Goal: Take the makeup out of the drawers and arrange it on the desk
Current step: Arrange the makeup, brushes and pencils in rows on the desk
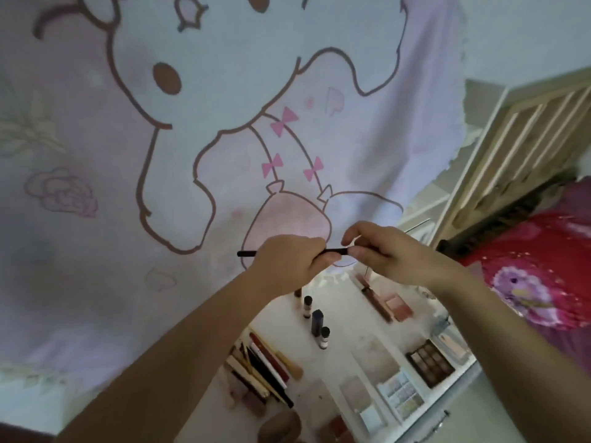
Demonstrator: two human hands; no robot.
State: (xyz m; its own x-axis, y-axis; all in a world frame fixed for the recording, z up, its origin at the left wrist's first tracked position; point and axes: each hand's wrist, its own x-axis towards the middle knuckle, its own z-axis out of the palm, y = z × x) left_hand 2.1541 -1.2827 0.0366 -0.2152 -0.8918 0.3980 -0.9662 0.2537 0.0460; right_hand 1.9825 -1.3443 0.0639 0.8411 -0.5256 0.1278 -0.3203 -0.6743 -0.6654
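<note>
- both hands are raised above the white desk (351, 343), in front of a pale curtain (160, 139) printed with a cartoon animal.
- the left hand (287, 266) has its fingers curled round a thin black makeup pencil (332, 250), which lies level; its black tip sticks out to the left of the fist.
- the right hand (380, 251) pinches the pencil's other end between thumb and fingertips, the two hands almost touching.
- on the desk below: a row of pencils and lip sticks (262, 369) lying side by side, small dark-capped bottles (307, 306) standing upright by a taller dark blue tube (317, 321).
- further right lie a dark eyeshadow palette (430, 366), a pastel palette (401, 396), clear-lidded powder compacts (379, 362) and a pink blush palette (398, 306).
- a red floral bedcover (537, 276) and a wooden slatted frame (524, 148) are at the right edge.
</note>
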